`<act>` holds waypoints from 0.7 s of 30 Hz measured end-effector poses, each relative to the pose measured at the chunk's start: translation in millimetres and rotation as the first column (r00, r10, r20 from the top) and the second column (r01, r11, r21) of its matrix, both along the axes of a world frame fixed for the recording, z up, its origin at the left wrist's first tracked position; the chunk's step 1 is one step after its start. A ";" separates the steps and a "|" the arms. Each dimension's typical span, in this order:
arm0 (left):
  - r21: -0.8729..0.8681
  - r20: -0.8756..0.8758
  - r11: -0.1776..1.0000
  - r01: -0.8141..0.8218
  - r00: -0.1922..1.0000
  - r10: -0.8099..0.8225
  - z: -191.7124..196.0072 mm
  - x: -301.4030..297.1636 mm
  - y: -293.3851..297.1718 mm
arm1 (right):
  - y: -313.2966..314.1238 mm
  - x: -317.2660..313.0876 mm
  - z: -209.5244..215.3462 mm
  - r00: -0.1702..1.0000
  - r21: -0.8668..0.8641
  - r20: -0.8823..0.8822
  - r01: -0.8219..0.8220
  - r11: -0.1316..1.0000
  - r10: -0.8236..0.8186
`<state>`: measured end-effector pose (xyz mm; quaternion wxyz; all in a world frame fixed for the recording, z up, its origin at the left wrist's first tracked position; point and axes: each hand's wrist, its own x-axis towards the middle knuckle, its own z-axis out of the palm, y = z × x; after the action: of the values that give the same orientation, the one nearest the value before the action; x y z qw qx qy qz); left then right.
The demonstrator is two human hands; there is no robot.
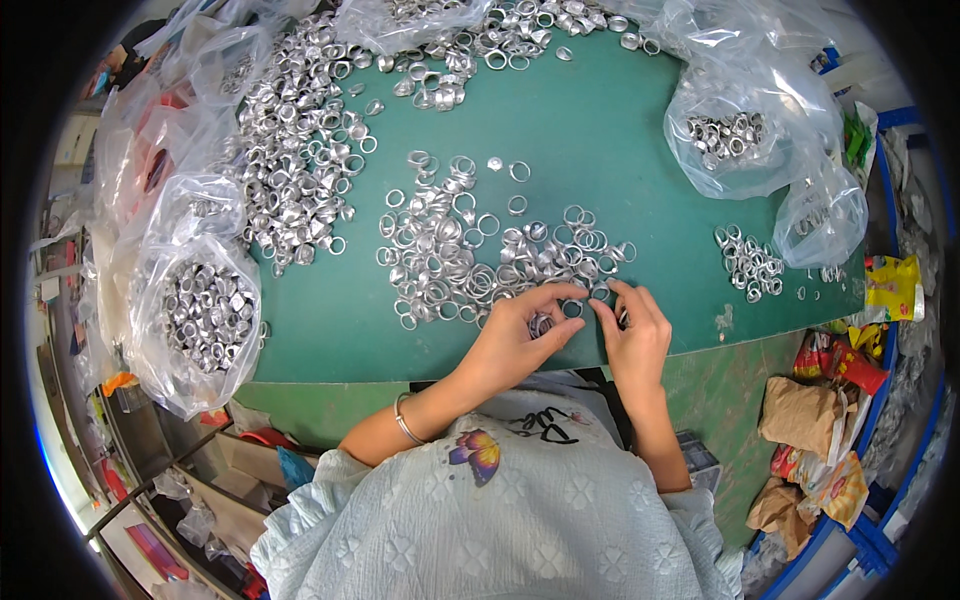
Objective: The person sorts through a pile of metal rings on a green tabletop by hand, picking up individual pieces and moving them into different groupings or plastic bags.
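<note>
Silver-coloured metal rings lie in a loose heap on the green tabletop, just beyond my hands. My left hand is curled, with a ring between thumb and forefinger and several more rings tucked in the palm. Close beside it, my right hand is half closed, its thumb and forefinger at another ring on the heap's near edge. Something metallic shows between its curled fingers, mostly hidden. A bangle circles my left wrist.
A larger pile of rings runs along the table's left and far sides. Clear plastic bags of rings stand at left and right. A small ring cluster lies at right. Paper and snack bags sit beyond the right edge.
</note>
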<state>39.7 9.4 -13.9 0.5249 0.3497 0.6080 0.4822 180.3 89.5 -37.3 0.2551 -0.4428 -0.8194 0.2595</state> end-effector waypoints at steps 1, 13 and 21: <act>-0.011 -0.016 1.000 0.000 1.000 0.000 1.8 -1.1 0.1 | 1.4 0.1 1.2 0.999 -0.052 -0.055 0.002 0.999 -0.005; 0.043 0.249 0.998 0.041 0.967 -0.050 15.0 -7.2 4.2 | -6.0 -0.2 34.2 0.894 -0.274 -0.445 -0.197 0.941 0.057; 0.011 0.172 0.997 -0.083 0.982 0.080 15.0 -14.1 1.8 | 7.9 -9.9 33.8 0.847 -0.604 -0.514 -0.248 0.758 -0.132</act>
<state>25.6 11.2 1.1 0.5519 0.2866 0.5700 0.5370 170.5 97.4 -3.5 0.2915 -0.3878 -0.5889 0.6464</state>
